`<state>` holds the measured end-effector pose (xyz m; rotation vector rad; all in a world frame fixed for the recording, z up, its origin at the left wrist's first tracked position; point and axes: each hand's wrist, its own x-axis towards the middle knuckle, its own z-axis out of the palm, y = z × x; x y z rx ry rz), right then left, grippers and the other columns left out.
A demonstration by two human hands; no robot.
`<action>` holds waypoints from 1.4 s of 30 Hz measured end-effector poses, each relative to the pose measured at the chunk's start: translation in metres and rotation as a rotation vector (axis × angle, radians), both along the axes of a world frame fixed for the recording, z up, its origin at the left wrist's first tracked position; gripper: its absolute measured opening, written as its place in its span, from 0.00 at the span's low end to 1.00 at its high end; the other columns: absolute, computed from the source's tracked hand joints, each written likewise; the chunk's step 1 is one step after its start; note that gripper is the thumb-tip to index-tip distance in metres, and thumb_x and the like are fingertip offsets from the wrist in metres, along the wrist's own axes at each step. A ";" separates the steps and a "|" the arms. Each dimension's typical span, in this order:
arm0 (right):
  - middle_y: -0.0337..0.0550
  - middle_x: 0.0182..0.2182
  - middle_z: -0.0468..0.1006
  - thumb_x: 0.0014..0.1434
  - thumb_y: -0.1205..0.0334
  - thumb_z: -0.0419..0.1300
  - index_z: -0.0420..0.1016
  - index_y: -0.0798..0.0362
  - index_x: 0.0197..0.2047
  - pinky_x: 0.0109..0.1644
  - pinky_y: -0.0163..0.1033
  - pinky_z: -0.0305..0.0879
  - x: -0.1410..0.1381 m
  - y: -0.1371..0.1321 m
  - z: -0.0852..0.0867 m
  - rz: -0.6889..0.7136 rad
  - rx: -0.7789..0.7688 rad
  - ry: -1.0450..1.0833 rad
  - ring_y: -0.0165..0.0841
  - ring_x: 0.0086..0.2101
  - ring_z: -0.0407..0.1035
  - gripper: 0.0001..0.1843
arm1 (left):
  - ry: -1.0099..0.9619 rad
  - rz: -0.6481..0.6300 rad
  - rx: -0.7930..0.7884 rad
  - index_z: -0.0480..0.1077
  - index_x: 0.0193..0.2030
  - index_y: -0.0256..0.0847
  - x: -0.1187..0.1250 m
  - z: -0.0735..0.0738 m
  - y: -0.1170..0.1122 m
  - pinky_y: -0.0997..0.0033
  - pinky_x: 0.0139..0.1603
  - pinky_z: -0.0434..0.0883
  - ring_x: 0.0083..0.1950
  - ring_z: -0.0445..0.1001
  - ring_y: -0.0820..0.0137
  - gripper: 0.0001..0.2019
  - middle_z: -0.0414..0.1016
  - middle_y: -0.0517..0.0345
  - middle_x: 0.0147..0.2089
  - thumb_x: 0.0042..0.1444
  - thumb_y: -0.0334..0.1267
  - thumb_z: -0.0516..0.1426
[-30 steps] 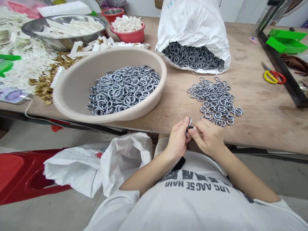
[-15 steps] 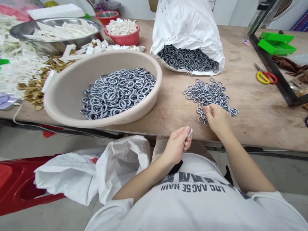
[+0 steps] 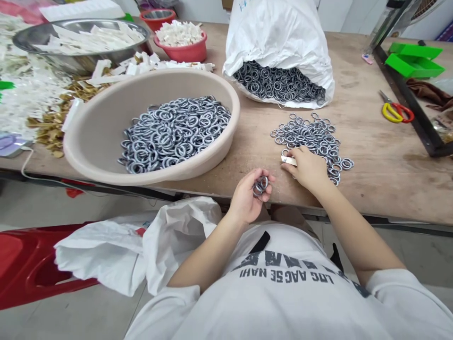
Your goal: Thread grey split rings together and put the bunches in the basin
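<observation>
My left hand [image 3: 249, 196] is cupped palm-up at the table's front edge, holding a small bunch of grey metal rings [image 3: 261, 185]. My right hand [image 3: 308, 168] rests on the near side of a loose pile of rings [image 3: 311, 139] on the wooden table [image 3: 382, 160]. Its fingers are curled over the pile and pinch a small white piece [image 3: 289, 160]. A beige plastic basin [image 3: 106, 137] holding many rings stands to the left.
A white sack [image 3: 279, 42] spilling rings lies behind the pile. Scissors [image 3: 394, 111] and green trays [image 3: 414, 61] are at the right. A steel bowl [image 3: 81, 40], a red bowl [image 3: 182, 45], white pieces and brass parts crowd the back left. A white bag [image 3: 141, 245] lies beside my lap.
My hands were together at the table edge; my right hand then reached out to the ring pile. My left hand has turned palm-up, showing the rings it holds.
</observation>
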<state>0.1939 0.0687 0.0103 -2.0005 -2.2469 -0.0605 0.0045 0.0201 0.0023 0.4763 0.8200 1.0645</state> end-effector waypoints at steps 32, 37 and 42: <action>0.38 0.37 0.73 0.57 0.55 0.69 0.74 0.48 0.44 0.42 0.38 0.67 -0.026 -0.064 0.001 0.304 -0.136 1.413 0.30 0.35 0.68 0.14 | 0.063 -0.107 0.246 0.63 0.30 0.39 0.022 0.005 -0.022 0.78 0.20 0.50 0.21 0.51 0.80 0.22 0.55 0.67 0.22 0.59 0.57 0.59; 0.37 0.31 0.73 0.57 0.50 0.67 0.73 0.49 0.39 0.39 0.37 0.67 -0.030 -0.060 -0.001 0.234 -0.197 1.475 0.30 0.32 0.68 0.14 | 0.033 -0.128 0.214 0.62 0.28 0.39 0.023 0.004 -0.023 0.79 0.20 0.49 0.21 0.49 0.80 0.23 0.53 0.67 0.21 0.56 0.58 0.61; 0.37 0.29 0.69 0.64 0.49 0.60 0.71 0.51 0.35 0.36 0.37 0.60 -0.024 -0.064 0.010 0.265 -0.065 1.182 0.30 0.30 0.63 0.14 | 0.051 -0.109 0.267 0.60 0.26 0.39 0.018 0.003 -0.022 0.79 0.22 0.50 0.22 0.49 0.80 0.24 0.52 0.67 0.21 0.57 0.58 0.60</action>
